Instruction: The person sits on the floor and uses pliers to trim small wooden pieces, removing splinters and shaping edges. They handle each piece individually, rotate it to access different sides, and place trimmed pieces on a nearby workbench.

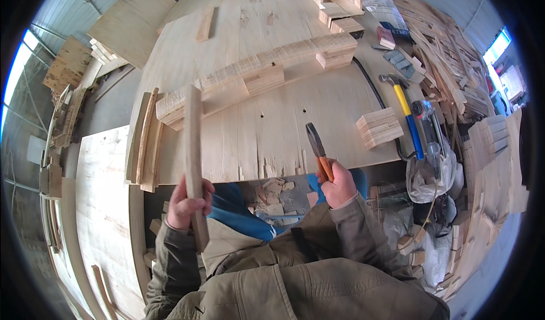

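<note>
My left hand is closed round the lower part of a long narrow wooden strip, which stands up in front of me over the table's near left part. In my right hand is a pair of pliers with orange handles and dark jaws pointing up and away. Both hands are at the near edge of the plywood table. Beyond them lies a long wooden beam with blocks along its near side, slanting across the tabletop. The strip covers part of the beam's left end.
A wooden block and a hammer with a yellow and blue handle lie at the right. Several strips rest at the table's left edge. Stacked timber stands far right. Wood scraps litter the floor below.
</note>
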`<act>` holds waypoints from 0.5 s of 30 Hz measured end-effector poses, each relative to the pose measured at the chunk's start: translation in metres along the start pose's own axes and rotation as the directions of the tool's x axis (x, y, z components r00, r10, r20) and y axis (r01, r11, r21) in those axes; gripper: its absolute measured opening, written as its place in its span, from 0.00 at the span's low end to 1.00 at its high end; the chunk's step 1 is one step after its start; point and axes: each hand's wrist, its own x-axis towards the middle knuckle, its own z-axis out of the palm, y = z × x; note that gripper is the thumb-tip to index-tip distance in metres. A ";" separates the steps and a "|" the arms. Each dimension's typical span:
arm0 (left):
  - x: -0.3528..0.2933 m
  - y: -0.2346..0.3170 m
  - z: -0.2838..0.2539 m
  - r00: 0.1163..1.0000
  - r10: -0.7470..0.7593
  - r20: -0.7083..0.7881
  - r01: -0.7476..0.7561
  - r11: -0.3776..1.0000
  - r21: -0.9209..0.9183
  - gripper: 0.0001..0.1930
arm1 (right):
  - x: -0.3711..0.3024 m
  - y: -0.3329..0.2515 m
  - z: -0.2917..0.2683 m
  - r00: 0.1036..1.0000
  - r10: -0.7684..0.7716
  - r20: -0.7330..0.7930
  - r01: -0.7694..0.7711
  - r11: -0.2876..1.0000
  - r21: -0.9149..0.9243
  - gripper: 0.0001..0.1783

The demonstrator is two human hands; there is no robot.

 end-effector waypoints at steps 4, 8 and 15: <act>0.024 0.055 -0.004 0.970 0.149 -0.191 -0.106 0.971 0.215 0.41 | 0.023 0.004 -0.001 0.980 -0.172 -0.097 0.158 0.978 -0.135 0.29; 0.077 0.117 -0.019 0.949 0.224 -0.222 -0.115 0.900 0.419 0.39 | 0.045 0.003 -0.006 0.959 -0.239 -0.149 0.227 0.969 -0.097 0.27; 0.238 0.186 -0.060 0.924 0.277 -0.265 -0.026 0.735 0.678 0.44 | 0.077 0.006 -0.013 0.984 -0.126 -0.122 0.120 0.991 -0.061 0.20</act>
